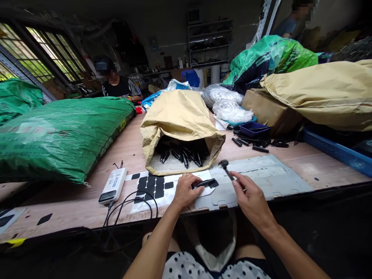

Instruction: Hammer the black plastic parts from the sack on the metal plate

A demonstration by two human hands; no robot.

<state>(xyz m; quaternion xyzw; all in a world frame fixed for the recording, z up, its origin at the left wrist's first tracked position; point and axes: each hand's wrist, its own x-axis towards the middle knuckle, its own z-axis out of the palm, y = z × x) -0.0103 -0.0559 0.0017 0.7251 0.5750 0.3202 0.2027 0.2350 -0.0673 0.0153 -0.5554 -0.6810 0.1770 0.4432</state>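
Near the front edge of the desk (69,205), the left hand (186,190) grasps one black tube (205,183) and the right hand (250,193) grips one round-headed tool (228,170), one tan sack (180,110) lying beyond, bare grey board (276,178) rightward.

Dim room, daylight through left windows (54,50); edges stretched, background murky.

The big shiny green plastic sack (58,133) runs off the left edge, so I can't see all of it. Printing on the white rectangular power bank (112,186) is too small to read.
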